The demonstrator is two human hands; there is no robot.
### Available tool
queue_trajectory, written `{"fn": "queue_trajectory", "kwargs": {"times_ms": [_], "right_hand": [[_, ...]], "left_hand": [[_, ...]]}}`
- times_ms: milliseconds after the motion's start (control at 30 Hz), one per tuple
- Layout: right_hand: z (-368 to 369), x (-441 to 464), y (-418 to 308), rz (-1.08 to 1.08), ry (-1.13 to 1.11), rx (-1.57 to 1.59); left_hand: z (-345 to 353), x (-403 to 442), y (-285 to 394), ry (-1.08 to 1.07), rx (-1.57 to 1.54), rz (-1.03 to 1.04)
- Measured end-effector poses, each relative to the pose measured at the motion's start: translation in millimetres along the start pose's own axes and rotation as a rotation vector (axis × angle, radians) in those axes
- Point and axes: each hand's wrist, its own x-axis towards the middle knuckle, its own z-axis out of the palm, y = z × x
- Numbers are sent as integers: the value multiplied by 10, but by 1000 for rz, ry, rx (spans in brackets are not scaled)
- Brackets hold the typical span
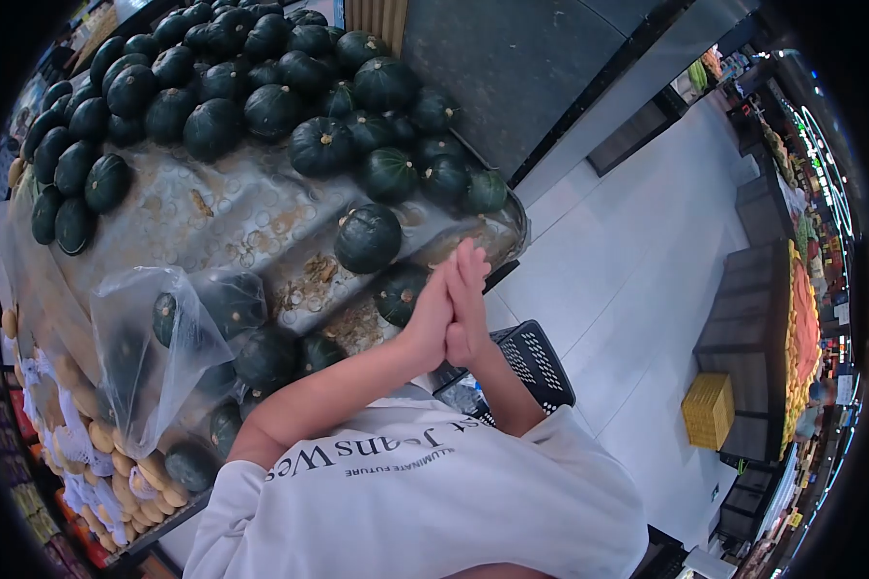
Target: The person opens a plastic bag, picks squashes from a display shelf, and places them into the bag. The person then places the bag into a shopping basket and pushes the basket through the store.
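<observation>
My left hand [429,317] and my right hand [470,301] are pressed palm to palm in front of my chest. Their fingers are stretched out, and I see nothing held between them. Just to the left of my hands lies a dark green pumpkin [397,295], partly covered by my left hand. Another round pumpkin [368,238] sits farther up on the display. On the left, a clear plastic bag [164,347] lies over several pumpkins; I cannot tell whether any are inside it.
A black shopping basket [541,367] is at my right side, partly hidden by my arm. A big pile of pumpkins [212,125] fills the back of the stand. Yellow produce [130,482] lies at lower left. A yellow crate [708,411] stands across the tiled aisle [608,289].
</observation>
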Motion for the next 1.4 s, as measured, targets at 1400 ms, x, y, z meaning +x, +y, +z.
{"fn": "queue_trajectory", "kwargs": {"times_ms": [1400], "right_hand": [[-64,1369,1359,594,-91,-33]], "left_hand": [[-431,1297,297,334,-520,4]]}}
